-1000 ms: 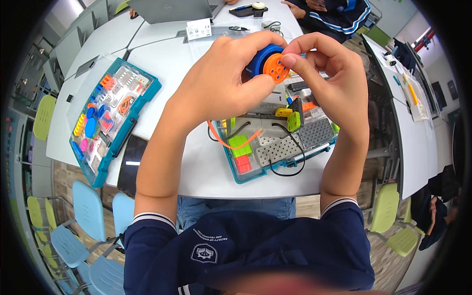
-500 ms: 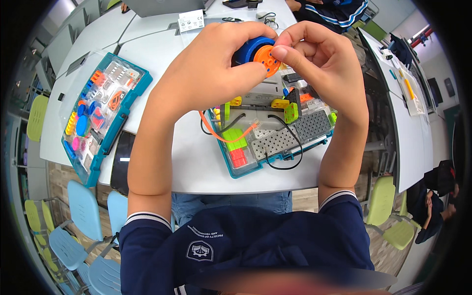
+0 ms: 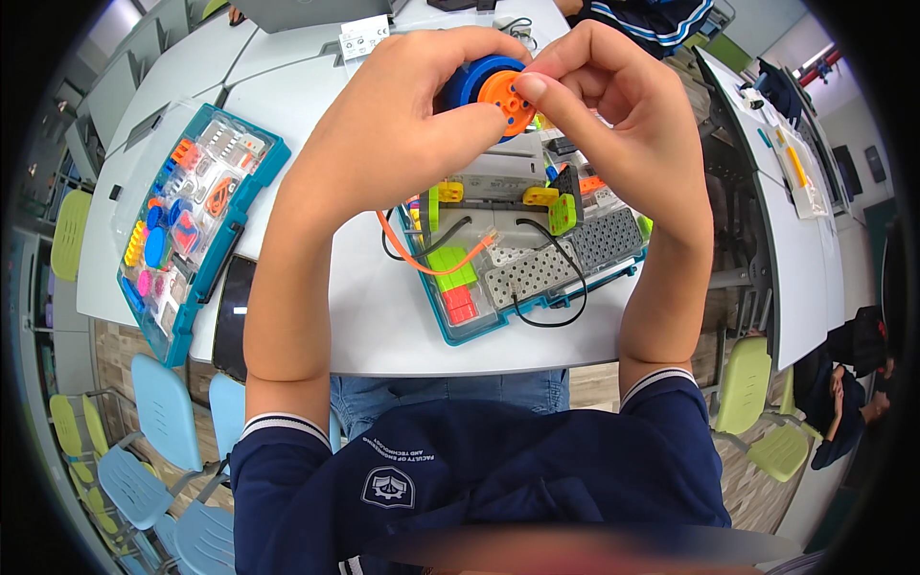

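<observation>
Over the far half of the table, my left hand (image 3: pixel 383 134) is wrapped round a blue wheel (image 3: pixel 458 91) with an orange, hole-dotted hub disc (image 3: pixel 505 103) on its right face. Small blue spots show in some holes. My right hand (image 3: pixel 623 125) pinches thumb and forefinger together at the disc's upper right edge; whatever lies between the fingertips is hidden. Below both hands, a grey building-set assembly (image 3: pixel 498 172) with yellow and lime-green pieces rests over a teal-edged parts tray (image 3: pixel 470 333). Black cables and an orange strap (image 3: pixel 412 257) trail from it.
A clear-lidded case (image 3: pixel 251 196) of colourful parts lies at the left, beside a dark phone-like slab (image 3: pixel 233 311) on the table edge. A laptop (image 3: pixel 311 13) and a printed white card (image 3: pixel 364 38) are at the back. Another person's sleeve (image 3: pixel 652 24) shows beyond.
Both hands and the wheel have shifted slightly left and upward in the picture, as has the table scene a little. My grip on the wheel looks the same.
</observation>
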`<state>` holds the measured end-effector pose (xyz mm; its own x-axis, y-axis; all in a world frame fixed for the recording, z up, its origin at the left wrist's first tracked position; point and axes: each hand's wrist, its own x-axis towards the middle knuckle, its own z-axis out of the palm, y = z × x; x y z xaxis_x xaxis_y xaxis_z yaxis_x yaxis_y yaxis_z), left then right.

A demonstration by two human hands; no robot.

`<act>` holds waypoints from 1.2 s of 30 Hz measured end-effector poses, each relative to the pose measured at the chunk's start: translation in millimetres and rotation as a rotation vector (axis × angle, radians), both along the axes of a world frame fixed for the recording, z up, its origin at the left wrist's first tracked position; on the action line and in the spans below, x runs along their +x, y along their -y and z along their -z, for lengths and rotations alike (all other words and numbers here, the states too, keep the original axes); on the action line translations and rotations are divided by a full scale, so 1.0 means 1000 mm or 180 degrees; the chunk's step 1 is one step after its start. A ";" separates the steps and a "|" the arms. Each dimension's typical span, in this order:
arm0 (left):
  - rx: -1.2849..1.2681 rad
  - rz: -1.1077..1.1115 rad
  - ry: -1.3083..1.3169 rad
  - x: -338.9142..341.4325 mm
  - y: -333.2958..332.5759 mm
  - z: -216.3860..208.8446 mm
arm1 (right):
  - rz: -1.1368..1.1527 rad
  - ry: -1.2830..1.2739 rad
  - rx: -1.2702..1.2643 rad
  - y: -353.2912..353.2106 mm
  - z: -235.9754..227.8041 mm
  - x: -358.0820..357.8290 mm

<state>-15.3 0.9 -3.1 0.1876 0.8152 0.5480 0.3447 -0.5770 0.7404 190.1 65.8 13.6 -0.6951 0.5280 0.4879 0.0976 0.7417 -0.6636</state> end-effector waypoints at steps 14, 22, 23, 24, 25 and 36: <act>-0.0215 -0.0602 -0.1157 0.001 0.010 -0.011 | 0.0533 0.0571 0.1871 0.012 0.004 -0.006; -0.0094 -0.0637 -0.1639 -0.002 0.013 -0.015 | 0.0154 0.0727 0.2009 0.003 0.006 -0.003; -0.0098 -0.0603 -0.1653 -0.003 0.012 -0.015 | 0.0069 0.0735 0.1992 0.002 0.006 -0.002; -0.0103 -0.0567 -0.1668 -0.003 0.012 -0.016 | 0.0003 0.0765 0.1925 0.000 0.006 -0.001; -0.0130 -0.0522 -0.1681 -0.004 0.012 -0.016 | -0.0073 0.0765 0.1872 -0.001 0.006 0.000; -0.0396 -0.0017 -0.1544 -0.009 0.010 -0.016 | -0.0737 0.0603 0.1385 -0.009 0.002 0.001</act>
